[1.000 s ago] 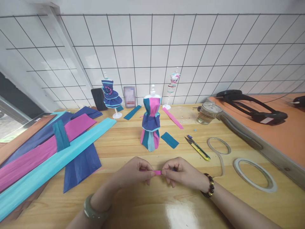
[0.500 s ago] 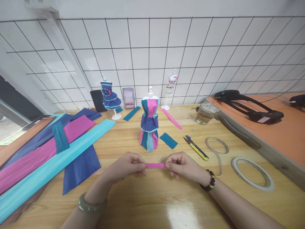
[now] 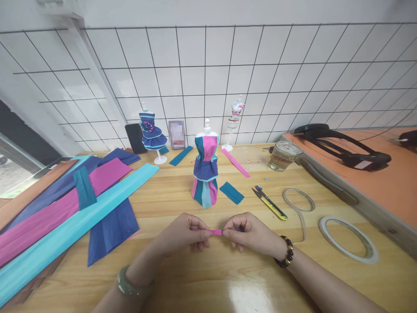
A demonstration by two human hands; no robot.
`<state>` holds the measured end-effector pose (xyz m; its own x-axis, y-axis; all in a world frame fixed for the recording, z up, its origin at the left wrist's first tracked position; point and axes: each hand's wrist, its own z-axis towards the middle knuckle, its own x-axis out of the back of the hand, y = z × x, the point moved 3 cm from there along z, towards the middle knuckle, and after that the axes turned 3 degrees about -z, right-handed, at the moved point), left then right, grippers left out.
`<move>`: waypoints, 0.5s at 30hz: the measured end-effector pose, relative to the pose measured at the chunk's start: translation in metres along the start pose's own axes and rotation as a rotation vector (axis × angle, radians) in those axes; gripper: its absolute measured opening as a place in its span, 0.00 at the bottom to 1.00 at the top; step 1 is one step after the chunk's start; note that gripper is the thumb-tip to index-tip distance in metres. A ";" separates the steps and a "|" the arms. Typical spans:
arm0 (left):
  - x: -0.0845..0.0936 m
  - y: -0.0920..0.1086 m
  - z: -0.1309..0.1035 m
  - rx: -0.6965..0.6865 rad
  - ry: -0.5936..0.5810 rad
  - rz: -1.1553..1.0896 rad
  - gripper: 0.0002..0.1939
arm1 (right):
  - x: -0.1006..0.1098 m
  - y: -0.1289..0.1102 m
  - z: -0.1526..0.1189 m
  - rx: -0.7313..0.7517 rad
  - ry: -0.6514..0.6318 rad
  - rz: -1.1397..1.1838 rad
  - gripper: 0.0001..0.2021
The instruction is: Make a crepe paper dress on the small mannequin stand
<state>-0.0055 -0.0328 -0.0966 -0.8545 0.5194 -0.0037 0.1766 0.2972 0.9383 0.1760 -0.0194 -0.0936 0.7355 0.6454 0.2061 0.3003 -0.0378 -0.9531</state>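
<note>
Between my two hands is a narrow pink paper strip (image 3: 215,232), only a short middle stretch of it showing. My left hand (image 3: 192,232) pinches one end between thumb and fingers. At the other end my right hand (image 3: 243,230) is closed on it, with a small dark blue bit showing among the fingers. Just beyond the hands stands a mini dress form (image 3: 206,169) in a pink, teal and navy paper dress. A teal paper piece (image 3: 232,192) lies to its right, beside yellow-handled thread snips (image 3: 270,204).
Long crepe paper strips (image 3: 74,221) cover the left side. Behind stand a navy-dressed form (image 3: 153,130), a white form (image 3: 235,117) and a phone (image 3: 177,134). Right are tape rolls (image 3: 348,239), a glass jar (image 3: 284,156) and a black headset (image 3: 342,148) on an orange surface.
My left hand has moved right, closer to my right hand, so less of the pink strip shows between them. Both hands sit slightly lower, and a dark blue bit now shows at the right fingers.
</note>
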 end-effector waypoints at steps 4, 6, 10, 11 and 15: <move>0.002 -0.002 0.000 0.007 0.026 0.001 0.14 | 0.002 0.003 0.001 -0.004 -0.025 0.018 0.18; 0.004 -0.003 0.000 0.011 0.041 -0.006 0.13 | 0.005 0.004 0.002 0.014 -0.049 0.046 0.19; 0.009 -0.004 0.000 0.013 0.087 -0.048 0.12 | 0.012 0.009 0.005 0.002 -0.039 0.151 0.24; 0.010 -0.004 0.000 0.011 0.101 -0.058 0.13 | 0.014 0.010 0.005 -0.014 -0.033 0.177 0.24; 0.012 -0.004 -0.001 0.011 0.138 -0.088 0.14 | 0.017 0.011 0.006 -0.038 -0.030 0.195 0.25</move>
<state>-0.0171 -0.0280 -0.1000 -0.9259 0.3758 -0.0375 0.1025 0.3456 0.9328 0.1882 -0.0047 -0.1018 0.7635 0.6458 0.0108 0.1767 -0.1928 -0.9652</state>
